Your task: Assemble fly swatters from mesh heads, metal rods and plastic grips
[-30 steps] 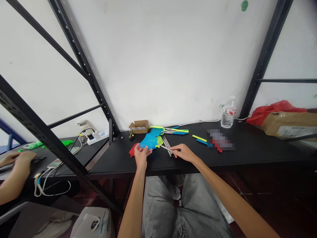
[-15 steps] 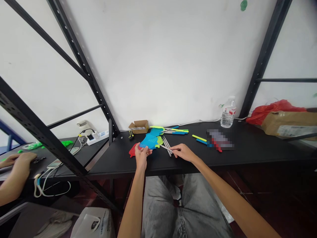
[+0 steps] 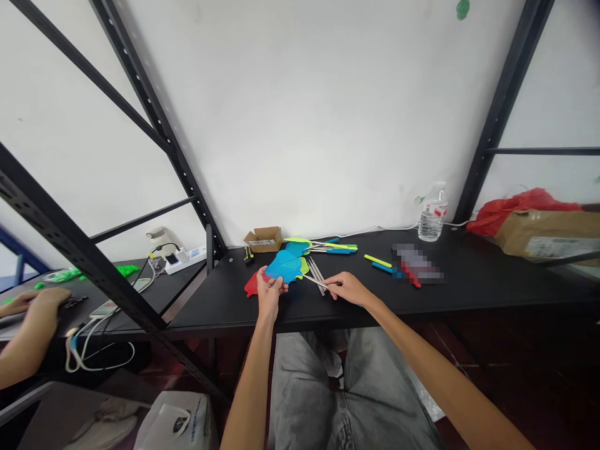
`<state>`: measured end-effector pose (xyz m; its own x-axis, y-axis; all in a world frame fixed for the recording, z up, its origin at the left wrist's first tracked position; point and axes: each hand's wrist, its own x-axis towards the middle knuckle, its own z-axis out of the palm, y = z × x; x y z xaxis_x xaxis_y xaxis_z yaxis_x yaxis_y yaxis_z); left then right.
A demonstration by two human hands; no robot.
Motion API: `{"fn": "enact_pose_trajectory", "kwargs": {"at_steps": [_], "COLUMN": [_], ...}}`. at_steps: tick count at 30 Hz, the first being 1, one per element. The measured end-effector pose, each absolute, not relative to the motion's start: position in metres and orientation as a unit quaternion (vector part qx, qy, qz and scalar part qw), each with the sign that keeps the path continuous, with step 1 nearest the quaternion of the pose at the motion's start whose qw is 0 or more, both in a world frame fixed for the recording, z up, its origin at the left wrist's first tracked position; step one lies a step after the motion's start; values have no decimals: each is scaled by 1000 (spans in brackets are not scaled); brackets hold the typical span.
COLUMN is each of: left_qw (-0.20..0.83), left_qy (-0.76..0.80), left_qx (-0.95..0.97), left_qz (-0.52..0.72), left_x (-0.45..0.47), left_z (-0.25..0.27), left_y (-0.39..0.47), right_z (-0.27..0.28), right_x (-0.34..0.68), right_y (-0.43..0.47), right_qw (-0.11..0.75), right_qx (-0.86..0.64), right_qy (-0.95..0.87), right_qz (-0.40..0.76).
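Observation:
My left hand (image 3: 270, 295) pinches the lower edge of a blue mesh fly swatter head (image 3: 285, 265). A thin metal rod (image 3: 313, 280) is gripped at its right end by the closed fingers of my right hand (image 3: 347, 289). Its other end meets the right side of the blue head; whether it sits inside the neck I cannot tell. Beneath and around the blue head lie a red swatter head (image 3: 252, 285) and a yellow-green one (image 3: 304, 267), both partly covered. Several loose metal rods (image 3: 317, 269) rest just behind the held rod.
Behind lie several swatters with blue and yellow handles (image 3: 344, 250), near an open cardboard box (image 3: 263, 240). To the right are a yellow tube (image 3: 377, 260), a blue tube (image 3: 382, 267), a blurred-out patch and a water bottle (image 3: 432, 212). Another person's hands (image 3: 40, 303) work at left.
Both hands keep nearly the same place and grip. The blue head has tilted slightly and moved a touch to the right; the rod remains against it.

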<state>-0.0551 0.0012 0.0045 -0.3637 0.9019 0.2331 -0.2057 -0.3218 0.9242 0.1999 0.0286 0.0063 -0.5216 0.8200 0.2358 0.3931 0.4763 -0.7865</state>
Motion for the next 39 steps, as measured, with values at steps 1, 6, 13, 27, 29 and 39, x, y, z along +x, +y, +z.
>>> {"fn": "enact_pose_trajectory", "kwargs": {"at_steps": [1,6,13,27,29,39], "left_qw": [393,398,400,397,402,368], "left_qy": [430,426,435,439,436,421], "left_qx": [409,421,434,424,415,370], "left_qz": [702,694,680,685,690,742], "left_x": [-55,-55,-54,-54,-53,-53], "left_z": [5,6,7,5,6,5], "left_y": [1,-1,-2,0,-1,4], "right_z": [6,7,10,9,9,12], "right_x": [200,200,200,201,200,198], "right_y": [29,28,25,23,23,24], "right_qw": [310,315,322,334,335,343], "right_qx": [-378,-373,-369,-339,-334,-328], "right_qy": [-801,-799,-799,-804,-803,-784], "right_qz": [345,350,349,356,362,399]}}
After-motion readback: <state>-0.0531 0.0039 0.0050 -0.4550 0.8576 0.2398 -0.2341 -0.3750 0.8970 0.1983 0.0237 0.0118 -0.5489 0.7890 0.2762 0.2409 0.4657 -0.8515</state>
